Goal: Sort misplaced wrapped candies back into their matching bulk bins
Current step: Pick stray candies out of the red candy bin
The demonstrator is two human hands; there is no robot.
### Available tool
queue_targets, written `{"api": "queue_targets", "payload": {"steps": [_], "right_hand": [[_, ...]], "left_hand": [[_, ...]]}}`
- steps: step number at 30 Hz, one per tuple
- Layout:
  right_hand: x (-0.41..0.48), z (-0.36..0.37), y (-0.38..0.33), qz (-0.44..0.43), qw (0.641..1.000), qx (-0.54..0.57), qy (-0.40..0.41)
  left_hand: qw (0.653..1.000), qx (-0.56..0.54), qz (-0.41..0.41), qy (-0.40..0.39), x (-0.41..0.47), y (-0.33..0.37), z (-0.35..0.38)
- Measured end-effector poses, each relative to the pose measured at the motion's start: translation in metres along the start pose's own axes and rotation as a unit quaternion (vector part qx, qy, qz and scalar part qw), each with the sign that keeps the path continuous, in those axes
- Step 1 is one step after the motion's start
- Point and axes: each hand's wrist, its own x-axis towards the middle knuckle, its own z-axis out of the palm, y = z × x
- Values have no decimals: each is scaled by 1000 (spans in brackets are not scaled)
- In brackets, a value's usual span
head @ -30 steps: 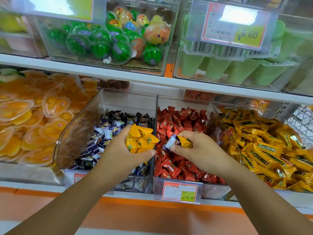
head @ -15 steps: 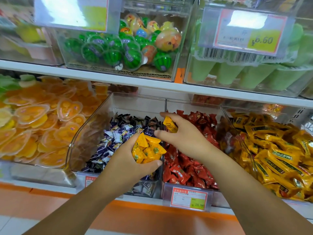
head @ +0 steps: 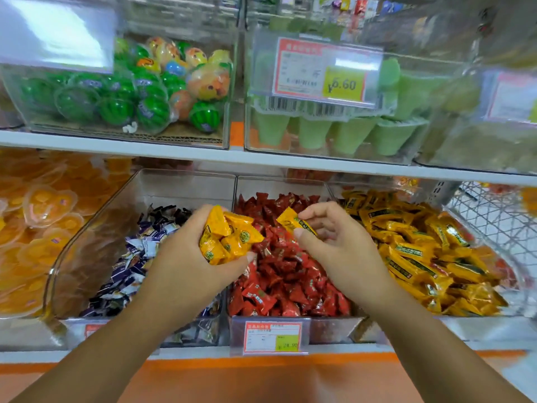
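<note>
Three clear bulk bins stand side by side on the lower shelf: purple-and-white candies [head: 136, 257], red candies [head: 284, 274], yellow candies [head: 421, 257]. My left hand [head: 189, 263] is shut on a bunch of yellow wrapped candies [head: 226, 237], held over the divide between the purple and red bins. My right hand [head: 334, 242] hovers over the red bin and pinches one yellow wrapped candy [head: 292, 221] between thumb and fingers, a short gap from the bunch.
Orange jelly cups [head: 43, 216] fill the bin at far left. The upper shelf [head: 203, 154] carries watermelon balls [head: 116, 103] and green cups [head: 334, 132] behind a 6.60 price tag [head: 322, 74]. A wire basket [head: 494, 216] is at right. A red price label [head: 271, 337] fronts the red bin.
My right hand dropped the purple-and-white candy it held a second ago, kept the yellow one, and moved from over the purple bin back over the red bin. The left hand shifted right.
</note>
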Motion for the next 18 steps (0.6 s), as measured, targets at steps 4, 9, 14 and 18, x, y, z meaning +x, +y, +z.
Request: {"api": "queue_targets", "payload": {"steps": [4, 9, 14, 18], "right_hand": [[-15, -51, 12, 3, 998, -34, 58], [-8, -112, 43, 16, 973, -123, 192], [22, -155, 84, 56, 940, -219, 254], [40, -170, 105, 79, 939, -220, 252]], "left_hand": [[996, 34, 34, -80, 9, 30, 35], [987, 90, 56, -123, 35, 48, 97], [981, 155, 56, -103, 85, 77, 151], [949, 253, 34, -186, 122, 97, 201]]}}
